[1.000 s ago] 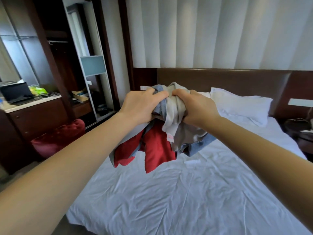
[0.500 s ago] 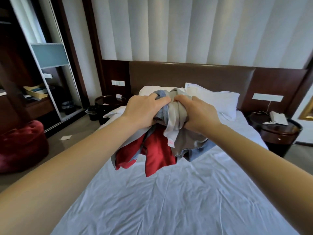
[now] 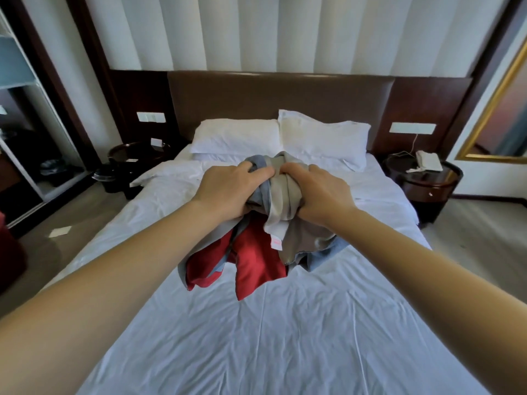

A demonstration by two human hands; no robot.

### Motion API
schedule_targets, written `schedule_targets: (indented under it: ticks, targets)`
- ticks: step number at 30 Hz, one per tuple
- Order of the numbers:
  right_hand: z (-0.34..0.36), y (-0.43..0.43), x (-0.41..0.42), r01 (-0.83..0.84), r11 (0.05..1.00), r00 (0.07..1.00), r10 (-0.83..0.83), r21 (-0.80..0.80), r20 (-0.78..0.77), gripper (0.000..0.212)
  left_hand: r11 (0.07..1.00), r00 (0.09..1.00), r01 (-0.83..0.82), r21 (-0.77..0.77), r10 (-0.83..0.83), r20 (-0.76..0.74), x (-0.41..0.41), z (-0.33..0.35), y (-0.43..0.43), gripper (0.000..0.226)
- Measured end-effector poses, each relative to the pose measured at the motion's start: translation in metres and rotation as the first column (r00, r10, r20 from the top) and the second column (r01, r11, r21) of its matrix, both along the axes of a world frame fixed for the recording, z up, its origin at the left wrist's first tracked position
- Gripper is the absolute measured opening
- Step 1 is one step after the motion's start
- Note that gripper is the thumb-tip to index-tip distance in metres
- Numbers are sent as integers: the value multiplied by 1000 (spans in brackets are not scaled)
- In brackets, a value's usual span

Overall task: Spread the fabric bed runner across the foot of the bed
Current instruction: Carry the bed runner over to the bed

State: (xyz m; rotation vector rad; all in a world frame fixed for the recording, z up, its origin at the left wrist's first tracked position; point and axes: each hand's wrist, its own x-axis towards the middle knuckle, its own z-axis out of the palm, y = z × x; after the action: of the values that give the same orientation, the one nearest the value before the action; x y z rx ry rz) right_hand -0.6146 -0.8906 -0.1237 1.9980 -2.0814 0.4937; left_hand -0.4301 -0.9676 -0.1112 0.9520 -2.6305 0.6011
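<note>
Left hand [image 3: 228,192]: fingers curl tightly into the top of the cloth bundle, gripping it from its 9 o'clock side.
Right hand [image 3: 316,192]: the same clenched grip from the 3 o'clock side, its knuckles almost meeting the left's.
Bed runner [image 3: 256,258]: a bunched wad held over the middle of the bed [image 3: 256,337], with grey, beige and blue-grey folds on top. Red folds hang lowest toward 6 o'clock, and a small pink-and-white label dangles from a pale fold.
Since half a second ago: the grip and the wad's shape are unchanged, but the view has swung to face the bed squarely. The wardrobe has slid to the 9 o'clock edge and a gold-framed mirror [image 3: 490,115] has come in at 2 o'clock.
Hidden: the fingertips are buried in cloth, and the runner's full length and pattern are unreadable. Whether the lowest red fold touches the sheet is unclear. The bed's foot is cut off at 6 o'clock.
Around: two white pillows [image 3: 236,135] lie at 12 o'clock below the brown headboard [image 3: 279,92]. A round nightstand [image 3: 425,181] at 3 o'clock carries a white telephone [image 3: 429,161].
</note>
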Motion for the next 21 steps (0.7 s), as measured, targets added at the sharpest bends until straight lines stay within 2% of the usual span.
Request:
schedule_targets:
  ticks: [12,21]
  targets:
    - [-77,-23,35,167,977,984,-173,133,34,70,973,979,183,143,-194,61,18,-80,-55,74]
    - [-149,-34,38,228,947,972,-234,227,-1,73,939,966,245,241,-258,23,15,-161,-73,64]
